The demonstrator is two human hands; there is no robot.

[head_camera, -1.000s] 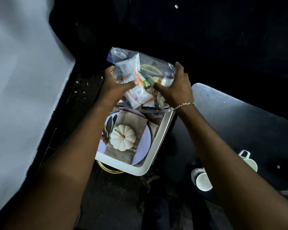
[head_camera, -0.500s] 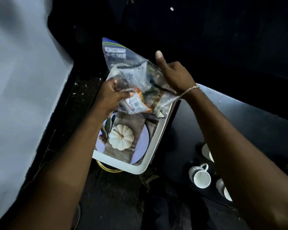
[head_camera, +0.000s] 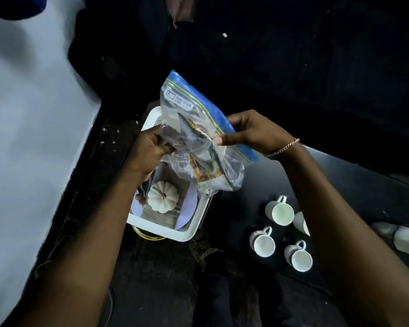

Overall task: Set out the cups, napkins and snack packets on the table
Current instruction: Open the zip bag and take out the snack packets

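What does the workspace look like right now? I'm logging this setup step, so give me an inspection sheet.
Surface: dark table, dimly lit.
Job's things: clear zip bag of snack packets held above the white bin; three white cups upright on the table, a fourth partly hidden behind the right forearm. Napkins: cannot tell.
Clutter: white pumpkin lying in the bin; pale object at the right edge, blurred.
Grippers: left hand grips the bag's lower side; right hand pinches it near the blue zip strip.
Cables: nothing seen.
Surroundings: pale wall on the left; the rest is dark.
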